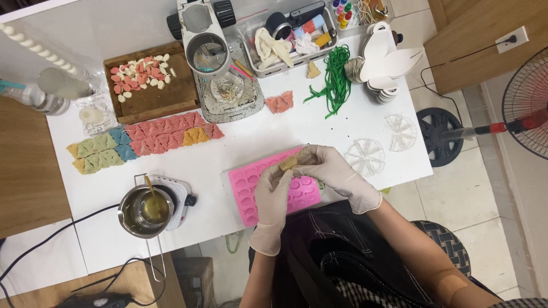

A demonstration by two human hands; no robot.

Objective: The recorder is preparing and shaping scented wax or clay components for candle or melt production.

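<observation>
Both gloved hands, the left hand (273, 197) and right hand (326, 166), pinch a small tan piece (288, 163) together over the pink mold (268, 185) on the white surface (240, 142). The piece looks thin, so a hard squeeze could snap it, and a careless elbow might tip the pot (145, 210) on its burner. What the fingers cover of the piece, and which cavities are filled, cannot be made out.

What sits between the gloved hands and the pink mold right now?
Nothing visible. Both hands are over the mold: the left hand rests on it, and the right hand holds a small tan piece just above its upper edge. The table beside it is bare.
</observation>
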